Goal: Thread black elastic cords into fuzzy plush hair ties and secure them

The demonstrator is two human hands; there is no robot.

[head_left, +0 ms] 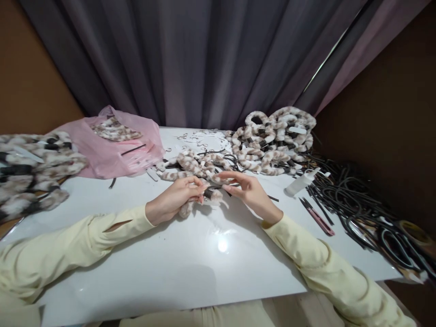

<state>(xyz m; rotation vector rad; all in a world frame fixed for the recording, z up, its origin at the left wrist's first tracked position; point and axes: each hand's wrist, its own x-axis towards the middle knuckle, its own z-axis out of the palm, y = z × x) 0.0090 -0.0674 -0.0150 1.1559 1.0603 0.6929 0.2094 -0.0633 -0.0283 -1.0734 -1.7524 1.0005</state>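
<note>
Near the middle of the white table, my left hand (180,195) pinches a fluffy white-and-brown piece (215,196) close to its black band. My right hand (248,190) is just to the right, thumb and fingers apart, beside the thin black cord at that piece; whether its fingertips touch the cord is unclear. Part of the fluffy piece hangs below my left fingers. Behind both hands lies a heap of similar fluffy pieces (185,162) with black cords among them.
A pink plastic bag (102,159) and fluffy pieces (57,159) are at the left. Fluffy rings (277,136), a white bottle (300,183), pink-handled snips (318,218) and tangled black cords (347,190) lie to the right. Small metal rings are scattered at the table's back.
</note>
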